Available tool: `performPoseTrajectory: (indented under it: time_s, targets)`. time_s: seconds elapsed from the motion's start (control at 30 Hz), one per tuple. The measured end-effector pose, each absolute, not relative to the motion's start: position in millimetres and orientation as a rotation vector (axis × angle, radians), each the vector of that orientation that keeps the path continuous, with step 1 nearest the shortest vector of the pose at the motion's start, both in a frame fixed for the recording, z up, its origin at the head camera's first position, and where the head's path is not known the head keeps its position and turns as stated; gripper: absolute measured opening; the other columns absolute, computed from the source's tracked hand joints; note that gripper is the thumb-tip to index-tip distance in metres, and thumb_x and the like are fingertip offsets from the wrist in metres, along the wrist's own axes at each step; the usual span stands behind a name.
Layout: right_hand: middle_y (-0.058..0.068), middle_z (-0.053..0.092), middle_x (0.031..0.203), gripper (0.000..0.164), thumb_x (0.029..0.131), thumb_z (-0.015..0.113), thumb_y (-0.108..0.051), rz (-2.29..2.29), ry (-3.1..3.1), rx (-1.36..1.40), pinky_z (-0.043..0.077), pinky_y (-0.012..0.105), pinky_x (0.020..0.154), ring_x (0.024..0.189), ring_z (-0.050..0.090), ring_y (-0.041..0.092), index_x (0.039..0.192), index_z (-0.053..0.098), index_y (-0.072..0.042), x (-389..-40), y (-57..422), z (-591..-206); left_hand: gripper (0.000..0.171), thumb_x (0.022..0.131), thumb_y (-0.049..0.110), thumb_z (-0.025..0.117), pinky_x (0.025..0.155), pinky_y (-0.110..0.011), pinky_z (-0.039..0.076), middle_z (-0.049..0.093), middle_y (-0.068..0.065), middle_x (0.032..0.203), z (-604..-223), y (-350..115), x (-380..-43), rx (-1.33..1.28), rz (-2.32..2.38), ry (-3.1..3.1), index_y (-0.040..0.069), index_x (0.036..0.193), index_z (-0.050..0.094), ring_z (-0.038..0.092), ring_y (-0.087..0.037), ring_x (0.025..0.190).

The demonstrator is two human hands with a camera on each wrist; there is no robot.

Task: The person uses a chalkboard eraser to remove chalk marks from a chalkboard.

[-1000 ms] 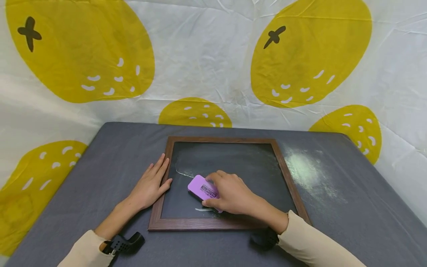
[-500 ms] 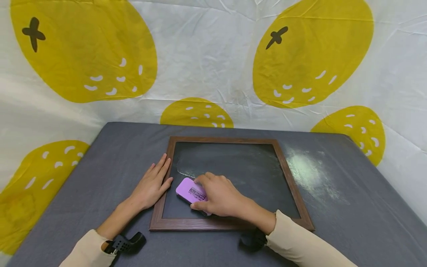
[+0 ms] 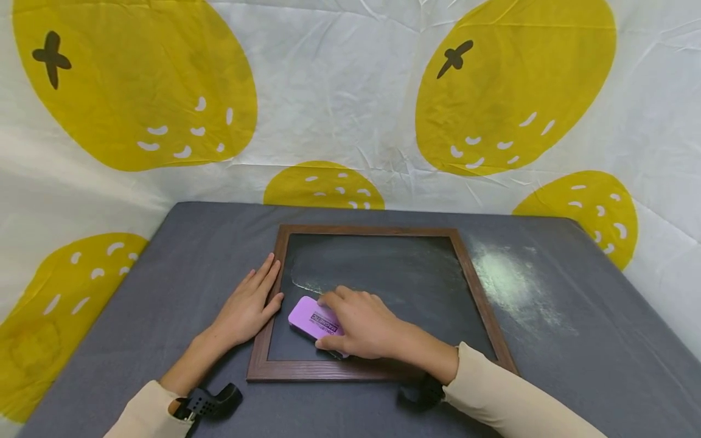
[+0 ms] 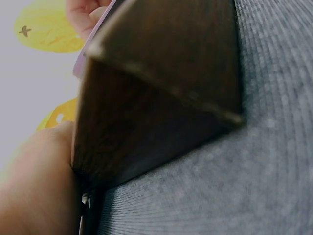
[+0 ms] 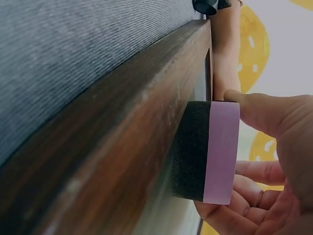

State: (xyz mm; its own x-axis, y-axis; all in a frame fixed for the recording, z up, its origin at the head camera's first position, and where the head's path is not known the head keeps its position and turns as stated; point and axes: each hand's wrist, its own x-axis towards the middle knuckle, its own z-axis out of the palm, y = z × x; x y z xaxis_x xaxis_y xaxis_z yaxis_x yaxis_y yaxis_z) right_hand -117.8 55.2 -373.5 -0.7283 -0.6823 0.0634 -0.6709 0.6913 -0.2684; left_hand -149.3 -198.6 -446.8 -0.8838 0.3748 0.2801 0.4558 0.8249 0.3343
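Note:
A purple board eraser with a dark felt underside lies on the lower left part of a wood-framed chalkboard. My right hand grips it, thumb on the near side and fingers over the far side. In the right wrist view the felt of the eraser meets the board beside the wooden frame. My left hand lies with straight fingers along the left side of the frame, thumb across it. The left wrist view shows a corner of the frame close up, with part of that hand.
A grey cloth covers the table. Pale chalky dust marks the cloth right of the board, and a thin chalk line shows on the board. Behind hangs a white curtain with yellow fruit prints.
My right hand has slid the eraser left across the board, then slightly toward me. The pale smear near the lower frame is no longer visible. My left hand has stayed on the frame.

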Motion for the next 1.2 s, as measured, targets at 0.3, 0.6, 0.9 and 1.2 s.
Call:
performPoseTrajectory:
  time_s: [0.3, 0.6, 0.9, 1.2]
  targets:
    - [-0.004, 0.056, 0.093, 0.055, 0.078, 0.076, -0.044, -0.493, 2.875, -1.103, 0.039, 0.024, 0.053, 0.066, 0.048, 0.008, 0.12, 0.062, -0.012, -116, 92, -374, 0.066, 0.098, 0.025, 0.053, 0.112, -0.05, 0.02, 0.018, -0.021, 0.155, -445, -199, -150, -0.659, -0.563, -2.792, -0.006, 0.148, 0.025, 0.025, -0.033, 0.14]
    - [-0.005, 0.058, 0.092, 0.052, 0.078, 0.077, -0.045, -0.548, 2.969, -0.966, 0.041, 0.023, 0.056, 0.071, 0.052, 0.005, 0.117, 0.063, -0.013, -114, 159, -376, 0.066, 0.098, 0.027, 0.053, 0.112, -0.05, 0.021, 0.017, -0.021, 0.156, -443, -199, -149, -0.655, -0.539, -2.821, -0.005, 0.149, 0.025, 0.025, -0.034, 0.139]
    - [-0.004, 0.06, 0.093, 0.054, 0.078, 0.077, -0.044, -0.572, 3.044, -0.855, 0.043, 0.022, 0.055, 0.072, 0.054, 0.004, 0.117, 0.062, -0.011, -106, 219, -376, 0.065, 0.098, 0.026, 0.053, 0.112, -0.05, 0.021, 0.018, -0.021, 0.155, -444, -199, -146, -0.644, -0.566, -2.821, -0.006, 0.148, 0.025, 0.026, -0.035, 0.139]
    - [-0.007, 0.062, 0.086, 0.058, 0.079, 0.076, -0.046, -0.614, 3.049, -0.702, 0.043, 0.023, 0.053, 0.068, 0.053, 0.002, 0.121, 0.06, -0.009, -98, 254, -373, 0.065, 0.099, 0.026, 0.052, 0.112, -0.052, 0.02, 0.017, -0.021, 0.155, -445, -197, -146, -0.656, -0.573, -2.809, -0.006, 0.148, 0.025, 0.025, -0.036, 0.139]
